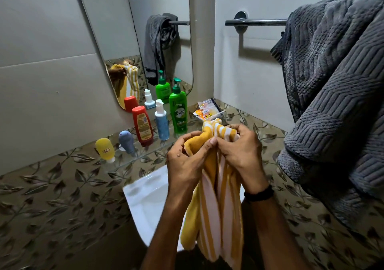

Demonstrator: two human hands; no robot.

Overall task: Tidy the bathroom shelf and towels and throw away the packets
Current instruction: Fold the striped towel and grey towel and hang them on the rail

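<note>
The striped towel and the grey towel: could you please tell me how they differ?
The striped towel is yellow and white; the grey towel is plain. The left hand and right hand grip the striped towel; the grey towel hangs bunched over the rail. The grey towel looks bulkier than the striped one. Neither is folded.

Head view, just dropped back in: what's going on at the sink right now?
A person grips a yellow-and-white striped towel with the left hand and right hand, bunching its top edge above the white sink. A grey towel hangs crumpled on the chrome towel rail at right. A green pump bottle, a red bottle and others stand on the glass shelf. The packets lie by the wall corner, not yet thrown away.
</note>
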